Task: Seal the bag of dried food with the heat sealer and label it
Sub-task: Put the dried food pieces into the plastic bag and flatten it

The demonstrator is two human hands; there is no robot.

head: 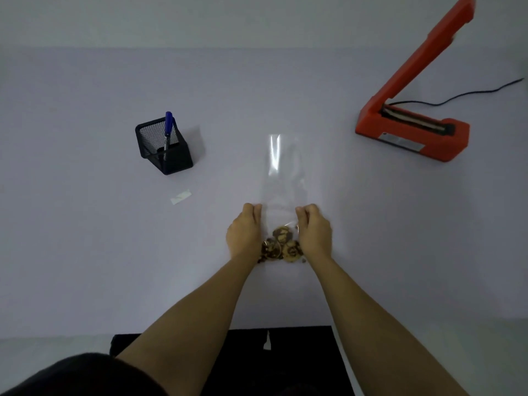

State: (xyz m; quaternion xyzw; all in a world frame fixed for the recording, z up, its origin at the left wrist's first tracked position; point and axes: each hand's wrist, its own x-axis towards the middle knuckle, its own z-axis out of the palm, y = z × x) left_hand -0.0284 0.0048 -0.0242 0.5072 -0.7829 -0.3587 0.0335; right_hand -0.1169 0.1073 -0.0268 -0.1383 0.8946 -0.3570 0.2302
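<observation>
So right now I've got the clear bag [281, 178] lying flat on the white table [85, 238] straight in front of me, open end pointing away, dried food [281, 245] bunched at the end nearest me. My left hand [244, 232] is curled shut on the bag's left edge and my right hand [313, 231] is pinched closed on the right edge, both just above the food, so I'm basically holding it by its sides

Reckon this is the very start: nothing's sealed, the far end of the bag looks loose and unsealed. The heat sealer [411, 130] sits well off to my right with its orange arm up and the bar exposed, cord trailing off behind it

Next move I'd guess is lifting the bag over there and laying the open end flat across the bar, no wrinkles, food kept back from the seal line

Labelling stuff is on my left: a small white label [180, 196] lying on the table, and near it a blue pen [168, 130] standing in a black mesh holder [164, 148], both untouched
</observation>
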